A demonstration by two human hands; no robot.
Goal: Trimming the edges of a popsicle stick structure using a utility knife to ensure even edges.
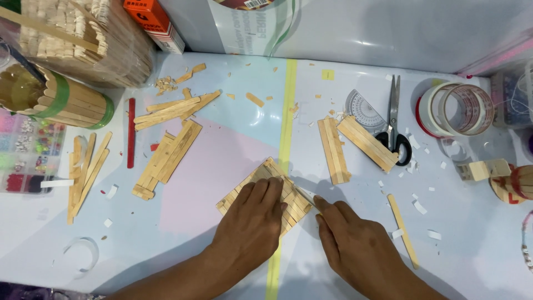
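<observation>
Near the middle of the table's (222,144) front edge lies a panel of wooden sticks (277,183). The left hand (250,225) presses flat on it, fingers together. The right hand (355,244) pinches a thin stick (305,197) against the panel's right edge. Scissors (395,119) lie toward the back right.

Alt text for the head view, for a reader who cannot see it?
The left hand presses flat on a square panel of joined wooden craft sticks while the right hand touches its edge. Black-handled scissors lie behind on the pale table.
</observation>
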